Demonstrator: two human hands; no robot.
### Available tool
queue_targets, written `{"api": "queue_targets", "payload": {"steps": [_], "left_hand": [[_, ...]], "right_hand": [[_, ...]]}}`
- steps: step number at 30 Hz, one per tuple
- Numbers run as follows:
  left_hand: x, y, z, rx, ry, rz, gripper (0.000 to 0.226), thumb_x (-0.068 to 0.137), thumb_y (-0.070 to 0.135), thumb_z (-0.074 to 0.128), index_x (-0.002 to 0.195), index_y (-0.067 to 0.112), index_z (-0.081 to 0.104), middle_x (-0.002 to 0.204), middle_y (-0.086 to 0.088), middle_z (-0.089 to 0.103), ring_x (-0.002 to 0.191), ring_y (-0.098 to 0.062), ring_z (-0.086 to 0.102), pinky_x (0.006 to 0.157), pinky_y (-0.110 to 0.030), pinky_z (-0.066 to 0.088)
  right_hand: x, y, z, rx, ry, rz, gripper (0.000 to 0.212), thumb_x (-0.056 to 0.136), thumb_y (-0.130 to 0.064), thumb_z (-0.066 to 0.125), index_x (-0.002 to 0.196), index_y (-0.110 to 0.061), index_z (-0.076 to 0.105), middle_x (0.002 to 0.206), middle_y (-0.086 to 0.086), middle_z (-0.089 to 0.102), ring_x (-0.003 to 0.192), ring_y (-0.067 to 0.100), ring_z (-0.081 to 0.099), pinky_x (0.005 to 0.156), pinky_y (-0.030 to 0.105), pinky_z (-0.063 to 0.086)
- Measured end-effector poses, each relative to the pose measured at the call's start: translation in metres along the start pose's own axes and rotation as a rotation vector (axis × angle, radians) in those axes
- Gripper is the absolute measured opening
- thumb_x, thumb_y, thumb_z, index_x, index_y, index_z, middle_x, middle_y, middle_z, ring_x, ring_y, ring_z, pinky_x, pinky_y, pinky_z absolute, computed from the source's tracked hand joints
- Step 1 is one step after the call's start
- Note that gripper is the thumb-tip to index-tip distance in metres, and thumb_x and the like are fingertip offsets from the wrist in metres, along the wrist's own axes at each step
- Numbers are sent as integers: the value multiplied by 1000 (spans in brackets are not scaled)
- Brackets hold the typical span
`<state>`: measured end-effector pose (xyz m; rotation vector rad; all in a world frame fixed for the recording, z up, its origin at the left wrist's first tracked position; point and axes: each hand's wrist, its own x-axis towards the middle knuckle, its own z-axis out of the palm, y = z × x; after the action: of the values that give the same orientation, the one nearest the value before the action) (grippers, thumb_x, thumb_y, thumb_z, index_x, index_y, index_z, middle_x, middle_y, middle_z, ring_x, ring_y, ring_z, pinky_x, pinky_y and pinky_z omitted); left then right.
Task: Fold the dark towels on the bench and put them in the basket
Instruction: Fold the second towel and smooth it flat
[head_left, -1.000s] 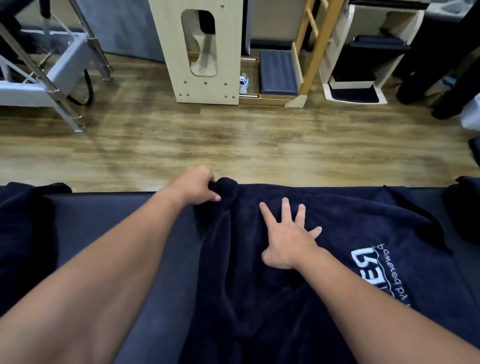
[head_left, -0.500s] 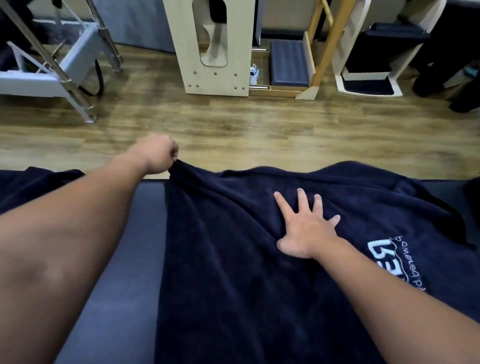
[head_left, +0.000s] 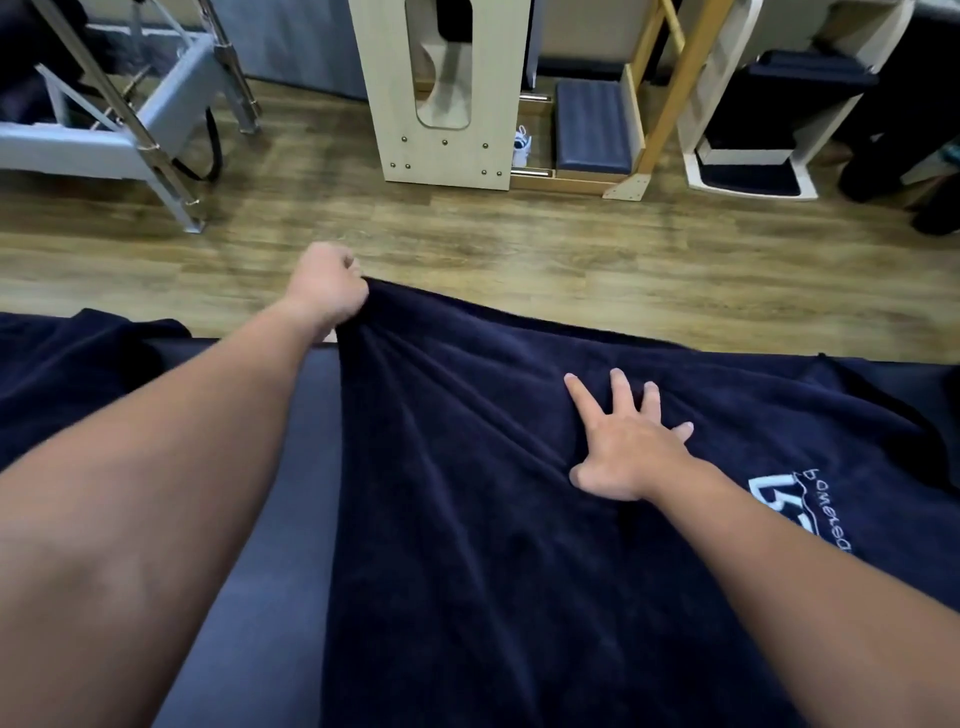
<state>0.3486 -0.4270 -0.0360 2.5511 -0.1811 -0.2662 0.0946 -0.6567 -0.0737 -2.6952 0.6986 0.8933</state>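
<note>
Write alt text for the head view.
A left hand grips the far corner of a dark towel spread on a bench, while the right hand presses flat on it. Wood floor lies beyond.

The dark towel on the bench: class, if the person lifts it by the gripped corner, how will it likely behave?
Probably floppy: the dark towel creases into folds fanning from the corner the left hand grips. Likely grippy rather than slippery, given its plush pile under the flat right hand. It would drape, not roll.
</note>
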Motion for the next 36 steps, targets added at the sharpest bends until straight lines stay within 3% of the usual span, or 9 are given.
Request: {"api": "queue_targets", "payload": {"steps": [3, 5, 8, 10, 12, 14, 19, 31, 36], "left_hand": [[-13, 6, 6, 428, 34, 129, 19, 83, 6, 59, 100, 14, 60, 110, -21, 54, 105, -40, 51, 90, -43, 45], [-40, 26, 20, 542, 15, 244, 31, 81, 15, 62, 112, 16, 56, 118, -18, 49, 113, -39, 47, 94, -46, 43], [-94, 63, 49, 548, -295, 406, 24, 81, 26, 60, 103, 17, 57, 116, -13, 57, 112, -37, 57, 89, -44, 53], [-133, 83, 75, 653, -581, 306, 71, 78, 59, 67, 137, 25, 46, 144, -17, 44, 130, -41, 47, 98, -51, 49], [-160, 93, 98, 743, -749, 195, 124, 66, 81, 70, 158, 43, -4, 164, -25, -8, 147, -57, 9, 104, -68, 40], [-169, 95, 116, 713, -772, 113, 138, 61, 81, 74, 146, 53, -31, 154, -22, -44, 143, -61, -21, 104, -78, 30], [-163, 99, 129, 655, -742, 55, 150, 58, 67, 88, 133, 61, -41, 142, -17, -58, 136, -60, -37, 105, -85, 8], [-166, 138, 166, 556, -645, 6, 133, 61, 80, 76, 132, 68, -36, 153, -22, -44, 140, -55, -35, 101, -87, 10], [-162, 141, 171, 556, -624, -16, 140, 55, 76, 83, 127, 72, -38, 153, -21, -44, 141, -55, -34, 100, -88, 10]], "right_hand": [[-1, 2, -2, 2, -12, -4, 113, 74, -38, 60, 147, -57, -24, 164, 0, -27, 150, 44, -21, 108, 80, 11], [-2, 2, -1, 14, -11, 0, 111, 74, -39, 59, 147, -57, -24, 164, -1, -28, 149, 43, -22, 109, 79, 7], [-3, 4, 3, 65, 2, -24, 110, 75, -40, 58, 146, -58, -24, 163, -2, -32, 148, 41, -28, 110, 78, -2], [-7, 13, 5, 119, 38, -75, 107, 77, -42, 60, 149, -58, -17, 163, -5, -31, 149, 37, -30, 112, 75, -6], [-10, 30, 11, 180, 131, -132, 96, 82, -46, 61, 154, -53, -2, 166, -9, -22, 151, 28, -25, 117, 69, -6], [-8, 57, 14, 233, 300, -115, 73, 93, -48, 55, 156, -41, 19, 169, -8, -3, 155, 21, -9, 121, 60, 6], [15, 142, -9, 339, 636, 195, 37, 104, -19, 40, 138, -14, 52, 153, 3, 41, 123, 37, 51, 93, 44, 43], [36, 227, -62, -22, 338, 305, 39, 91, -3, 42, 121, -21, 60, 127, 8, 57, 107, 36, 60, 74, 38, 45], [53, 247, -94, -34, 149, 283, 24, 81, -12, 71, 103, -21, 66, 108, 6, 68, 87, 28, 62, 78, 36, 53]]}}
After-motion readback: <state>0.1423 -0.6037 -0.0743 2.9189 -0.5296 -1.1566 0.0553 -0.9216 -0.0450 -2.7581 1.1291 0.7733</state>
